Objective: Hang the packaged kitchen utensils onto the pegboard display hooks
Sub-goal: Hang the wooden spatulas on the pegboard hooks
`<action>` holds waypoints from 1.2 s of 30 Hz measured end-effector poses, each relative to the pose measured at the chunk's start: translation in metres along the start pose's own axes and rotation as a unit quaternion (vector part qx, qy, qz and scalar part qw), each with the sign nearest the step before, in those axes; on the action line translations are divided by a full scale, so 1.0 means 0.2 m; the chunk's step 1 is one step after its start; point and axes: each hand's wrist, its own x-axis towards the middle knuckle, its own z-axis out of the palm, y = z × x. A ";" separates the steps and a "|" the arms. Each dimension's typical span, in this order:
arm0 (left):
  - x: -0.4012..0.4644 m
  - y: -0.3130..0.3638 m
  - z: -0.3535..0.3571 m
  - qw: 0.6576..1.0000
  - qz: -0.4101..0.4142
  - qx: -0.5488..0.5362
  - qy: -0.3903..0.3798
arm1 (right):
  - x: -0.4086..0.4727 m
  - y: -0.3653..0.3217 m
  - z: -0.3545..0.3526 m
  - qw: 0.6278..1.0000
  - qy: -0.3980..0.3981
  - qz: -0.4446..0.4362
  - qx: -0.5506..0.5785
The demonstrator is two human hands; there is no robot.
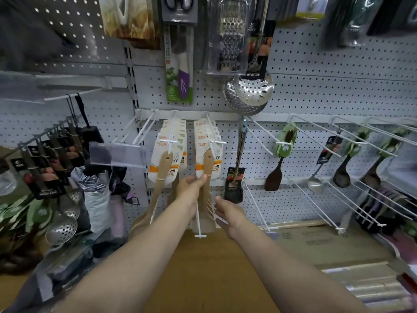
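Two rows of packaged wooden spatulas hang on white hooks of the grey pegboard (316, 91). The left row (165, 163) and the right row (208, 154) each hold several white-and-orange cards. My left hand (191, 188) reaches up and pinches the handle of the front spatula in the right row, just below its card. My right hand (228, 213) hovers with relaxed fingers beside the spatula blades (205, 222), holding nothing. A white hook (199, 222) sticks out in front of the blades, between my hands.
Empty white hooks (316, 136) jut out to the right, some carrying dark ladles and spatulas (274, 175). A steel skimmer (247, 93) and a grater (228, 37) hang above. Black-carded utensils (47, 168) and folded umbrellas (97, 193) crowd the left. Cardboard boxes (316, 242) lie below.
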 end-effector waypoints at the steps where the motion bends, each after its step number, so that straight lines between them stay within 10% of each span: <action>1: -0.03 -0.02 -0.02 1.000 -0.005 -0.007 0.007 | -0.02 0.00 -0.01 1.000 -0.003 -0.001 -0.005; 22: -0.55 0.00 -0.80 0.991 -0.032 -0.119 0.057 | -0.51 0.18 0.51 0.990 -0.130 -0.012 -0.045; 36: -0.88 0.10 -2.31 0.966 -0.029 -0.167 0.197 | -1.06 0.87 1.74 0.965 -0.222 0.067 -0.127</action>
